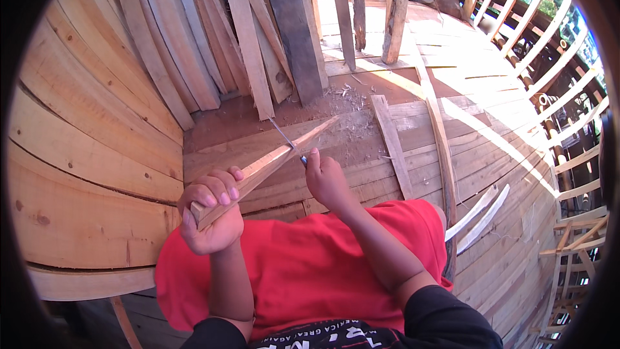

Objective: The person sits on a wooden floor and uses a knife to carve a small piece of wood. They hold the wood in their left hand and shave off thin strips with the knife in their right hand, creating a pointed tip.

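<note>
My left hand (213,210) is closed around the thick near end of a long tapered piece of wood (268,167). The piece slants away from me to the right, narrowing to a point over the plank floor. In my right hand (326,178) is a knife, its handle mostly hidden by my closed fingers. The thin knife blade (282,134) lies across the upper part of the wood, pointing away to the left. Both forearms reach over the red cloth (290,245) on my lap.
Curved planks (97,148) form a wall on my left. Several boards (245,39) lean ahead of me. Wood shavings (349,100) litter the plank floor (504,220). A loose board (392,145) and pale curved strips (481,216) lie to the right. Curved ribs (555,77) line the far right side.
</note>
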### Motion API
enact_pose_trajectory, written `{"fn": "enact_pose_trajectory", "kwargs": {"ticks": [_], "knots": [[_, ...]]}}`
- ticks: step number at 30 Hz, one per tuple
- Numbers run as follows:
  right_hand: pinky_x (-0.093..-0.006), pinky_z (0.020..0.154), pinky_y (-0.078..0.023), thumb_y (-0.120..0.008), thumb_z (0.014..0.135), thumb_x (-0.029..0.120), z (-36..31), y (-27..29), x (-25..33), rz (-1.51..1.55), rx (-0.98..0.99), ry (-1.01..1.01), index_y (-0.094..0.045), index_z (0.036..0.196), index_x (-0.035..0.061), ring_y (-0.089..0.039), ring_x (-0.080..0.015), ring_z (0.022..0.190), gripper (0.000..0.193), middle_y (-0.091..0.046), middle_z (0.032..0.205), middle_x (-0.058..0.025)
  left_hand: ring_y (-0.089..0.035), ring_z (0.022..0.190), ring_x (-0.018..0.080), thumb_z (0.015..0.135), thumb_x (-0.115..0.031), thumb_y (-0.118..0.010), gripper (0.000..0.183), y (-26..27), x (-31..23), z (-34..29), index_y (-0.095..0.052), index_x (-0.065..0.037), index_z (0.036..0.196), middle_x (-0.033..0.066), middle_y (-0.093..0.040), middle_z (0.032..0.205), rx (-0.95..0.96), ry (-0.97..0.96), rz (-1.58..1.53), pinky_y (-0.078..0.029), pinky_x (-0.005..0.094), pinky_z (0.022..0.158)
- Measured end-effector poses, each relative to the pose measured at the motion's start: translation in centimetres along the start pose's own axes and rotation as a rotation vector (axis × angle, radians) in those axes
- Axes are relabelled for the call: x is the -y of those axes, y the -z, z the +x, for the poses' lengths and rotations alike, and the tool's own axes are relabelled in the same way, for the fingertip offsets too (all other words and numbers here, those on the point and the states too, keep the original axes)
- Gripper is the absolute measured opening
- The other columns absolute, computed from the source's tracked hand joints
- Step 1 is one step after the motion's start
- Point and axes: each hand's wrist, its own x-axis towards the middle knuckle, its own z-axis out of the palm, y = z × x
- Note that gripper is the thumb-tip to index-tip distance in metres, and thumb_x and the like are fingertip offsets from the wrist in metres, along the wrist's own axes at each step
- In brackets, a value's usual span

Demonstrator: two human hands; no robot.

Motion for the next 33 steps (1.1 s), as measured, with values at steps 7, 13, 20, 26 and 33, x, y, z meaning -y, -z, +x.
{"fn": "enact_pose_trajectory", "kwargs": {"ticks": [7,13,20,26,33], "knots": [[-0.0488,0.059,-0.040,-0.038,0.105,0.038,-5.5,0.4,4.1,0.054,0.143,0.252,-0.050,0.074,-0.0047,-0.051,-0.0390,0.058,0.054,-0.051,0.060,-0.0219,-0.050,0.079,0.0218,0.097,-0.046,-0.039,0.037,-2.5,-5.5,1.2,-0.050,-0.011,0.092,0.0059,-0.051,0.082,-0.013,0.023,0.068,-0.040,0.0488,0.085],[-0.0475,0.056,-0.040,-0.044,0.104,0.036,-1.7,-0.1,1.0,0.129,0.241,0.377,-0.051,0.075,-0.0039,-0.051,-0.0390,0.056,0.050,-0.051,0.060,-0.0227,-0.054,0.076,0.0239,0.097,-0.048,-0.038,0.039,-0.4,-6.3,2.5,-0.049,-0.010,0.092,0.0091,-0.052,0.080,0.151,0.006,0.314,-0.043,0.0548,0.087],[-0.0486,0.054,-0.040,-0.046,0.103,0.035,-2.5,-1.7,1.6,0.057,0.084,0.369,-0.053,0.074,-0.0042,-0.055,-0.0414,0.056,0.049,-0.053,0.059,-0.0249,-0.051,0.070,0.0221,0.092,-0.052,-0.044,0.041,0.3,-5.0,1.6,-0.048,-0.011,0.091,0.0071,-0.051,0.077,0.063,-0.049,0.138,-0.045,0.0503,0.078],[-0.0487,0.057,-0.040,-0.046,0.104,0.033,1.2,-1.6,-2.3,0.011,0.109,0.114,-0.053,0.076,-0.0057,-0.053,-0.0404,0.056,0.049,-0.052,0.059,-0.0242,-0.051,0.069,0.0231,0.090,-0.054,-0.046,0.045,0.6,-4.4,1.8,-0.050,-0.010,0.093,0.0078,-0.053,0.079,-0.014,-0.100,0.110,-0.044,0.0473,0.073],[-0.0515,0.063,-0.045,-0.044,0.104,0.038,0.0,-2.0,-1.9,0.006,0.070,0.147,-0.056,0.071,-0.0078,-0.060,-0.0479,0.066,0.058,-0.058,0.066,-0.0292,-0.048,0.070,0.0208,0.088,-0.054,-0.049,0.043,0.2,-4.3,1.8,-0.049,-0.011,0.095,0.0049,-0.050,0.080,-0.136,-0.087,0.122,-0.041,0.0445,0.076]]}}
